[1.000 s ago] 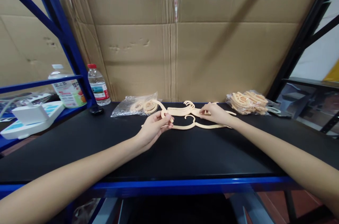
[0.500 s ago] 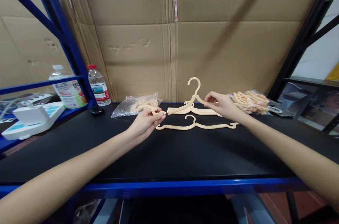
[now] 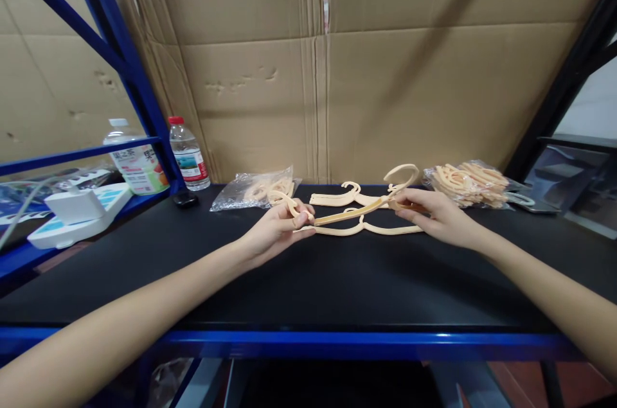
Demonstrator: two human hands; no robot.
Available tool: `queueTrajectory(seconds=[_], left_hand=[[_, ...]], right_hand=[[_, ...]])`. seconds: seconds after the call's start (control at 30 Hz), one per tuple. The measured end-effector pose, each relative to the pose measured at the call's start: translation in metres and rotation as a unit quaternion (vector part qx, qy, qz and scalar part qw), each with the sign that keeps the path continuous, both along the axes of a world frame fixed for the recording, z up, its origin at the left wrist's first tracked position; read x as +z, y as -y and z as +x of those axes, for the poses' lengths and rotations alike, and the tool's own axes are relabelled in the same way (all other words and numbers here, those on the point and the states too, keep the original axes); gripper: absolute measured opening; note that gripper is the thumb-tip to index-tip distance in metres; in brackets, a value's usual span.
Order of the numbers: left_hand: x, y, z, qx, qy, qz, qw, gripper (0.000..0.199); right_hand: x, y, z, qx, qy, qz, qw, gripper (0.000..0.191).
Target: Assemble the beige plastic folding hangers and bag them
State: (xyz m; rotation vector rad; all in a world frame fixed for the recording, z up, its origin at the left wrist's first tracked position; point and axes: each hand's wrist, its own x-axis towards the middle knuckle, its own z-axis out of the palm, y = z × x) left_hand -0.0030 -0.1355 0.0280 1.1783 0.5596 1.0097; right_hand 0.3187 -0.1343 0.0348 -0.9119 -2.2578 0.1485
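Head view: right hand (image 3: 441, 218) grips pale hanger (image 3: 351, 212) near hook base; left hand (image 3: 270, 234) pinches curved piece (image 3: 287, 202) at hanger's left tip. Hanger raised over tabletop (image 3: 299, 292), above flat hanger (image 3: 393, 229). Probably light, fairly stiff, smooth; slim arm may flex. Best holds: hook base, arm tip.

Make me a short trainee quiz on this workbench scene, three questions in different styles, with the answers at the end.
1. What does the left hand hold?
A) a water bottle
B) a small curved piece
C) a power strip

2. True or false: the right hand grips a raised hanger.

3. Fill in the blank: behind the black tabletop stand brown panels made of ____.

Key: 1. B; 2. true; 3. cardboard
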Motion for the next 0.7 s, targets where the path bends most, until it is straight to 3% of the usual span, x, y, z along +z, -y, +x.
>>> queueTrajectory(seconds=[0.3, 0.7], left_hand=[[0.0041, 0.0050, -0.0006, -0.078, 0.002, -0.020, 0.997, 0.017], [0.0038, 0.0040, 0.0000, -0.061, 0.014, -0.029, 0.998, 0.020]], right_hand=[[-0.0011, 0.0052, -0.0078, -0.008, -0.008, 0.033, 0.999, 0.018], [-0.0003, 0.0082, -0.0104, -0.011, -0.020, 0.057, 0.998, 0.017]])
